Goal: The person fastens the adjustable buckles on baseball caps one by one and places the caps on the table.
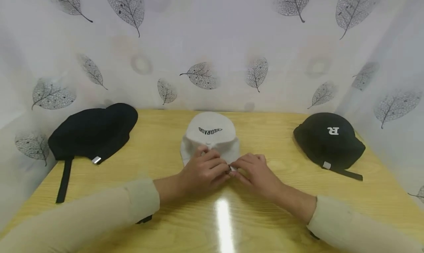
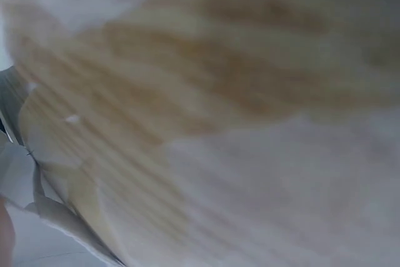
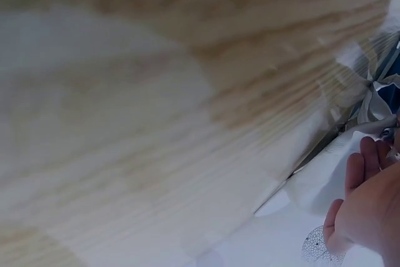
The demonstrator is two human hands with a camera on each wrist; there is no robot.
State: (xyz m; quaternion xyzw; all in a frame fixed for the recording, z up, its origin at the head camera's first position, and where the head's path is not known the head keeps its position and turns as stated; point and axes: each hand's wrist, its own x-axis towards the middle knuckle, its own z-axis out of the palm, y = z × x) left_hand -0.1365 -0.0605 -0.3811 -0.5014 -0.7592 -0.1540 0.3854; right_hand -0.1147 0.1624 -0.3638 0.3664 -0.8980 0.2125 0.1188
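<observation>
A white cap [image 1: 210,126] with COLORADO in dark letters, upside down from here, lies at the middle of the table. My left hand [image 1: 203,170] is at its near edge with fingers curled, pinching the strap end. From the other side, my right hand [image 1: 256,174] pinches the same spot between thumb and fingers. A small metal buckle [image 1: 229,168] shows between the fingertips, mostly covered. In the right wrist view part of the right hand [image 3: 369,217] appears at the edge; the left wrist view shows mainly blurred table.
On the left lies a black cap [image 1: 89,133] with its strap [image 1: 64,179] hanging toward the near side. A black cap with a white R [image 1: 326,141] lies on the right, its strap stretched out. Behind the wooden table [image 1: 159,135] hangs a leaf-patterned curtain [image 1: 225,32].
</observation>
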